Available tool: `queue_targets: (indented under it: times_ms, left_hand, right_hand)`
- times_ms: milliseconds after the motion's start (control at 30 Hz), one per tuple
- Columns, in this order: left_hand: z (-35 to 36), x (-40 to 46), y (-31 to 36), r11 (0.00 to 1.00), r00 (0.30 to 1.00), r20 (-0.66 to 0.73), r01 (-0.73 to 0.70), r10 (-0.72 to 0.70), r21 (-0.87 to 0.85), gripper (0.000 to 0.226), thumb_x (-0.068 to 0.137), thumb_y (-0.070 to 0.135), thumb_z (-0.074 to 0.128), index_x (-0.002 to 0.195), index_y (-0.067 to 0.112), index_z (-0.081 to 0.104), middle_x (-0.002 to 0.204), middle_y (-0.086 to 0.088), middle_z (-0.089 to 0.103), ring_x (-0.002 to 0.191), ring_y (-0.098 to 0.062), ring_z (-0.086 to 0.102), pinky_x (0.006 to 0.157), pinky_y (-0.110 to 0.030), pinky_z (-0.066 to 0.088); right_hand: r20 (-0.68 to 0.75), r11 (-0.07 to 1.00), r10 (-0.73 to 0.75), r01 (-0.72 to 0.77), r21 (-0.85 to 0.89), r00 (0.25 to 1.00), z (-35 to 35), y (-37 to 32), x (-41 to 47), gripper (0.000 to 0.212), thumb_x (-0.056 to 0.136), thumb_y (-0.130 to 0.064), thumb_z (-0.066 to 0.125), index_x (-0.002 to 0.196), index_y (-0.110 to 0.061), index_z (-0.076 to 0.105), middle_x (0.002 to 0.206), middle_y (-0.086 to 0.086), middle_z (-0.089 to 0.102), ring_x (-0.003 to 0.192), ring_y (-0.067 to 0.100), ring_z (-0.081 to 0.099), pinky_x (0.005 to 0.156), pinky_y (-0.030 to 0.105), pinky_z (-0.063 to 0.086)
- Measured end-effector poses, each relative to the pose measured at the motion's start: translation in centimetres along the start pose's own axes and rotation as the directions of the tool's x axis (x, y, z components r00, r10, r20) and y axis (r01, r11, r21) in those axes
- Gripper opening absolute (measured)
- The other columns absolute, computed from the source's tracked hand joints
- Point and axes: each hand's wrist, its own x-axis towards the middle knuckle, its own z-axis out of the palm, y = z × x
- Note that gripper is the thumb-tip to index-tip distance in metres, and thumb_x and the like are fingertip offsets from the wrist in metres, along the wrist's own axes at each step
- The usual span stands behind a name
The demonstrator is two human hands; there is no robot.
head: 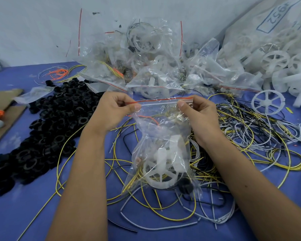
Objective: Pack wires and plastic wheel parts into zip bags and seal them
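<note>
From the head view, the left hand (111, 110) and right hand (196, 113) each pinch the red-striped top edge of a clear zip bag (163, 153), grip clamped, held above the blue desk (24, 206); a white plastic wheel (159, 174) and wires lie inside it.

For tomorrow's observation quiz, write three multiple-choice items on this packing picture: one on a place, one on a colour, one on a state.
1. Where does the pile of black rings lie?
A. left of the held zip bag
B. inside that bag
C. on the white sack

2. What colour is the held bag's seal strip?
A. blue
B. red
C. green

3. How is the bag held?
A. lying untouched
B. by one hand
C. pinched at the top by both hands

Answers: 1 A, the rings lie on the blue table beside the left hand. 2 B, a red line runs along the top. 3 C, the left hand and right hand each pinch an end of the strip.
</note>
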Motion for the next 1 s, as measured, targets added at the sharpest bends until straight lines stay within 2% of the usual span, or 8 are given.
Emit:
queue_targets:
  times_ms: [333, 433, 500, 567, 633, 700, 833, 1000]
  left_hand:
    - [-0.3, -0.1, -0.6, 0.987, 0.994, -0.112, -0.031, 0.014, -0.156, 0.012, 0.083, -0.002, 0.078, 0.074, 0.005, 0.072, 0.07, -0.006, 0.075, 0.068, -0.021, 0.067, 0.073, -0.028, 0.057]
    - [0.1, 0.0, 0.0, 0.952, 0.989, -0.145, -0.044, 0.0, -0.304, 0.015, 0.089, 0.002, 0.073, 0.076, 0.01, 0.073, 0.07, -0.004, 0.073, 0.065, -0.017, 0.063, 0.069, -0.03, 0.055]
    - [0.5, 0.0, 0.6, 0.92, 0.989, -0.148, -0.038, -0.023, -0.391, 0.021, 0.093, 0.003, 0.069, 0.076, 0.013, 0.073, 0.068, 0.001, 0.071, 0.061, -0.011, 0.061, 0.065, -0.026, 0.054]
    - [1.3, -0.1, 1.2, 0.919, 0.986, -0.15, 0.011, -0.076, -0.394, 0.02, 0.096, 0.005, 0.066, 0.078, 0.011, 0.07, 0.066, 0.004, 0.069, 0.059, -0.008, 0.058, 0.059, -0.022, 0.052]
    - [1.9, -0.4, 1.7, 0.932, 0.985, -0.101, 0.098, -0.141, -0.348, 0.021, 0.1, 0.013, 0.064, 0.079, 0.011, 0.069, 0.063, 0.006, 0.068, 0.054, -0.004, 0.056, 0.052, -0.016, 0.048]
    - [1.8, -0.8, 2.4, 0.909, 0.962, 0.073, 0.274, -0.265, -0.314, 0.032, 0.102, 0.038, 0.059, 0.089, 0.011, 0.07, 0.071, 0.004, 0.073, 0.057, -0.007, 0.065, 0.052, -0.018, 0.053]
    - [-0.6, -0.4, 2.9, 0.815, 0.791, 0.446, 0.544, -0.418, -0.2, 0.094, 0.08, 0.091, 0.034, 0.127, 0.019, 0.071, 0.127, -0.021, 0.069, 0.113, -0.047, 0.066, 0.095, -0.049, 0.054]
    - [-1.8, 3.5, 5.4, 0.61, 0.936, 0.078, 0.286, -0.344, -0.739, 0.078, 0.097, 0.077, 0.026, 0.12, 0.01, 0.06, 0.111, -0.025, 0.074, 0.1, -0.045, 0.073, 0.074, -0.042, 0.063]
  right_hand:
    - [-0.014, 1.0, 0.018, -0.018, 0.015, 1.0, -0.1, -0.5, -0.1, 0.011, 0.093, -0.009, 0.07, 0.085, -0.014, 0.075, 0.071, -0.004, 0.073, 0.062, 0.007, 0.06, 0.063, 0.019, 0.049]
    - [0.194, 0.994, 0.11, -0.113, 0.008, 0.975, -0.5, -1.6, -0.3, 0.014, 0.09, -0.03, 0.074, 0.091, -0.016, 0.077, 0.079, -0.001, 0.075, 0.066, 0.015, 0.067, 0.062, 0.031, 0.054]
    - [0.438, 0.968, 0.239, -0.177, -0.176, 0.867, -0.6, -2.2, -0.8, 0.028, 0.083, -0.045, 0.079, 0.1, -0.023, 0.078, 0.094, -0.003, 0.078, 0.08, 0.018, 0.074, 0.07, 0.039, 0.059]
    - [0.553, 0.925, 0.336, -0.157, -0.346, 0.762, -0.3, -2.4, -1.5, 0.03, 0.08, -0.04, 0.083, 0.108, -0.029, 0.078, 0.108, -0.006, 0.077, 0.099, 0.014, 0.074, 0.09, 0.04, 0.06]
    - [0.559, 0.912, 0.355, -0.147, -0.383, 0.749, 0.3, -2.8, -1.9, 0.019, 0.083, -0.027, 0.083, 0.102, -0.028, 0.079, 0.105, -0.005, 0.078, 0.096, 0.009, 0.073, 0.086, 0.031, 0.06]
    - [0.545, 0.937, 0.341, -0.23, -0.263, 0.766, 0.5, -3.5, -1.8, 0.012, 0.081, -0.016, 0.082, 0.092, -0.019, 0.081, 0.095, 0.003, 0.079, 0.083, 0.01, 0.074, 0.071, 0.024, 0.06]
    - [0.35, 0.92, 0.358, -0.392, 0.028, 0.866, 1.7, -5.7, 1.3, 0.015, 0.082, -0.013, 0.074, 0.071, -0.023, 0.08, 0.077, -0.004, 0.075, 0.065, 0.008, 0.068, 0.056, 0.018, 0.051]
    - [0.089, 0.876, 0.296, -0.307, 0.372, 0.951, 6.1, -9.2, 13.1, 0.009, 0.097, -0.004, 0.059, 0.091, -0.01, 0.061, 0.08, 0.009, 0.058, 0.065, 0.018, 0.054, 0.062, 0.029, 0.044]
